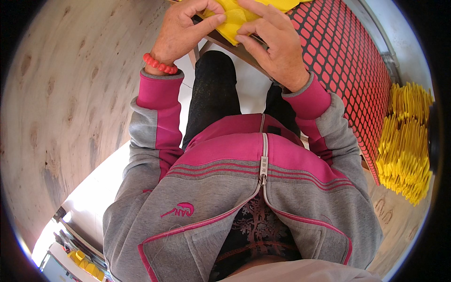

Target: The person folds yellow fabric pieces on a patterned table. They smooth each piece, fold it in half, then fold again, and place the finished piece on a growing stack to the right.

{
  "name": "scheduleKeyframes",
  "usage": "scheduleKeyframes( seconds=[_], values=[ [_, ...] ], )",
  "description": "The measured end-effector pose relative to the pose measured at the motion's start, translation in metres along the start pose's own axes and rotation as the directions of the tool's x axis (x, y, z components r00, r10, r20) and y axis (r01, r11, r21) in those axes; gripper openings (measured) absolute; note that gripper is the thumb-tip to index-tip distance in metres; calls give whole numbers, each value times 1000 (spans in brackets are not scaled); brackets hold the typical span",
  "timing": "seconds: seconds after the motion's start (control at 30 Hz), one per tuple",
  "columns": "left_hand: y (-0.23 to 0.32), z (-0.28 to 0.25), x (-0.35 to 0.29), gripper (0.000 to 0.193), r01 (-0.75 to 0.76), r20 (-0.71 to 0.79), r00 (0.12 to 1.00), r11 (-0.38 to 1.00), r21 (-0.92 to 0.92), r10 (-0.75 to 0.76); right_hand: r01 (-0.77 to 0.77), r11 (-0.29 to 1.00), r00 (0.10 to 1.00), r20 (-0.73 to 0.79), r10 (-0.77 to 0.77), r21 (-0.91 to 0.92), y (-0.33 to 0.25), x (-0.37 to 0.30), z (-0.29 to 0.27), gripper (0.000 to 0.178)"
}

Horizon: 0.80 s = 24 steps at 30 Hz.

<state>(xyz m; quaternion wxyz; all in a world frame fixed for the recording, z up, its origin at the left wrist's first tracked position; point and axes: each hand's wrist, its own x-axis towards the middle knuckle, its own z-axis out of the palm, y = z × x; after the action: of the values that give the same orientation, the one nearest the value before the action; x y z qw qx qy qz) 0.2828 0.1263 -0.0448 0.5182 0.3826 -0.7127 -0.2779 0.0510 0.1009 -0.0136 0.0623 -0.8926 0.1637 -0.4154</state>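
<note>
A piece of thin yellow fabric (229,27) lies across the table edge at the top of the head view, one corner pulled toward me. My left hand (181,33), with a red bead bracelet at its wrist, pinches the fabric from the left between thumb and bent fingers. From the right, my right hand (280,49) closes on the same corner, its thumb and fingertips at the cloth's edge. The fabric runs out of view past the upper edge, so its far part is hidden.
To the right stretches a surface with a red and black mesh pattern (338,70). Beyond it are stacked several folded yellow pieces (404,155). A pale wooden board (66,103) fills the left side. More yellow pieces (84,265) show at the lower left.
</note>
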Motion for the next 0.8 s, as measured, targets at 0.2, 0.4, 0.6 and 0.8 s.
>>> scheduleKeyframes(
  seconds=[0.2,0.4,0.6,0.8],
  values=[
    [13,-1,1,8,-113,40,993,994,-10,113,-98,993,994,-41,101,71,2,-4,5,16],
    [19,2,-5,6,269,56,963,949,-162,-264,-175,978,981,-69,183,110,0,-4,5,15],
    [-7,7,2,5,-54,-86,995,997,-45,50,41,983,998,-46,-33,178,-21,-56,0,17],
    [-10,14,-5,7,138,-185,969,982,-128,-161,-262,964,890,377,257,-38,-18,-168,-3,28]
  ],
)
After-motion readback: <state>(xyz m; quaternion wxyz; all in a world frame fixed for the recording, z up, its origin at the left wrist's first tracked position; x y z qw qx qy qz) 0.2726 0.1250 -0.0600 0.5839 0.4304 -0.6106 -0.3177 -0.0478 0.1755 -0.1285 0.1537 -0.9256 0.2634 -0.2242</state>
